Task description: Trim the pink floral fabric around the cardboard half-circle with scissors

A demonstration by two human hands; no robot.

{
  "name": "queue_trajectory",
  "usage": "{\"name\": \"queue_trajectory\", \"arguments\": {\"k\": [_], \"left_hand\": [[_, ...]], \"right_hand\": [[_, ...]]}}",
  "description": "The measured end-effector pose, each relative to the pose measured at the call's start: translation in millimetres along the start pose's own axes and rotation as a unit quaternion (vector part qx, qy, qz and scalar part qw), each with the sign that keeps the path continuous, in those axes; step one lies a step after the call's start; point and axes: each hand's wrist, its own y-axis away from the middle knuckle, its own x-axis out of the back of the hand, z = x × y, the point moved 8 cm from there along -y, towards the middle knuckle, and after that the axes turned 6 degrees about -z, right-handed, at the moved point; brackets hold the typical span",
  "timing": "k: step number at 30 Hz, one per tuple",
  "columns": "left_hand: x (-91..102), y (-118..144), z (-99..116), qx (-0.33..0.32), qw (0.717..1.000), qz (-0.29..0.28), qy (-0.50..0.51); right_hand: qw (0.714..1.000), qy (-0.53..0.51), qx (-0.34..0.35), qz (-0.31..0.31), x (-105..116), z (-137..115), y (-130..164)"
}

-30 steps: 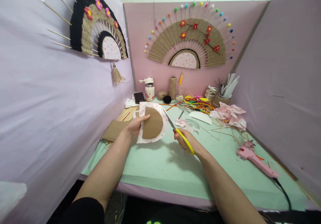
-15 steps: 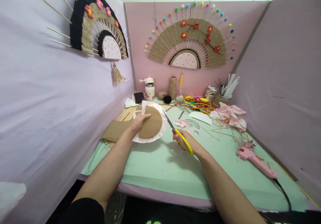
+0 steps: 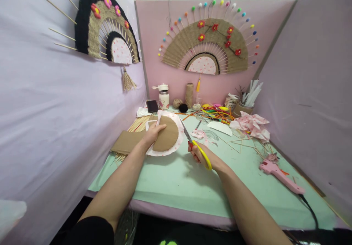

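My left hand [image 3: 153, 133] is closed on the straight side of a brown cardboard half-disc [image 3: 168, 135], thumb on top. Behind the cardboard, white fabric with pink spots [image 3: 180, 138] sticks out as a border around the curved edge. Yellow-handled scissors [image 3: 202, 154] are in my right hand [image 3: 196, 152], whose fingers wrap the handles. Their blades point up and left, close to the fabric's right edge; I cannot tell whether they touch it. Thin pink-and-white fabric scraps [image 3: 200, 134] lie on the table just past the blades.
A pink glue gun [image 3: 282, 175] with a black cord lies at the right. Crumpled spotted fabric [image 3: 251, 125], a white half-disc [image 3: 219, 128], a protractor [image 3: 211, 135] and loose sticks are spread behind. A cardboard piece [image 3: 128, 141] rests on sticks at the left. A bottle [image 3: 164, 99] stands at the back.
The cardboard half-disc and its fabric have shifted very slightly to the right. My right hand's grip on the scissors has changed a little, with the blades still near the fabric edge.
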Motion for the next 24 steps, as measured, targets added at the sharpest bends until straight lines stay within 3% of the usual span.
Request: {"name": "queue_trajectory", "arguments": {"k": [19, 24], "left_hand": [[2.6, -3.3, -6.7, 0.003, 1.000, 0.008, 0.011], [0.0, -1.4, -1.7, -0.013, 1.000, 0.010, 0.008]], "right_hand": [[0.998, -0.030, -0.040, 0.026, 3.6, 6.6, -0.2], [1.000, -0.006, 0.001, 0.015, 1.8, -4.1, 0.7]]}}
